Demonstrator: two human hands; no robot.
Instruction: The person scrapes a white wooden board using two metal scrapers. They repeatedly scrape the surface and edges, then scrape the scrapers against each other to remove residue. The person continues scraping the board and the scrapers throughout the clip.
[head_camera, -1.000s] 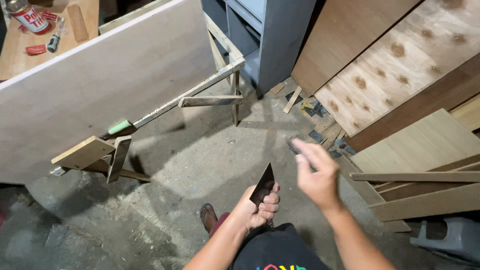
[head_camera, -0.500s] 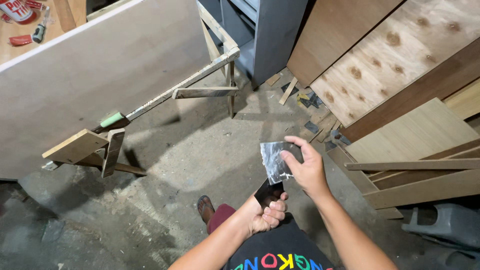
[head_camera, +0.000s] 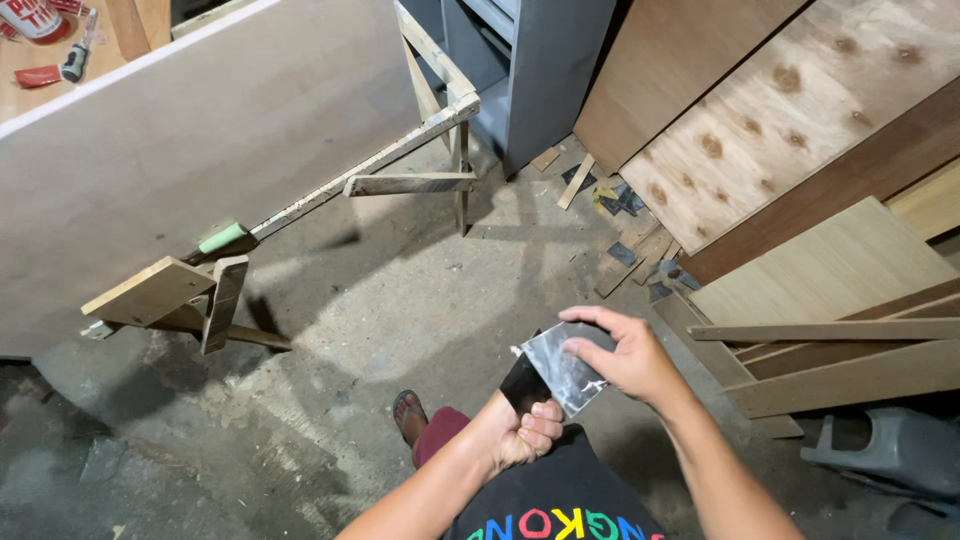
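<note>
My right hand (head_camera: 630, 360) is now pinching the scraper blade (head_camera: 562, 368), fingers closed; my left hand (head_camera: 520, 435) is gripping its handle tightly.

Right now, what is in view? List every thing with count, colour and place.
large board: one, pale grey, upper left, on a wooden frame.
wooden blocks: a few, tan, at the board's lower edge.
cabinet: one, grey, top centre.
plywood sheets: several, brown and tan, leaning at right.
scraps: several, wood and dark, on the concrete floor.
scraper: one, dark handle, shiny blade, lower centre.
left hand: grip on the scraper's handle.
right hand: fingers on the blade.
</note>
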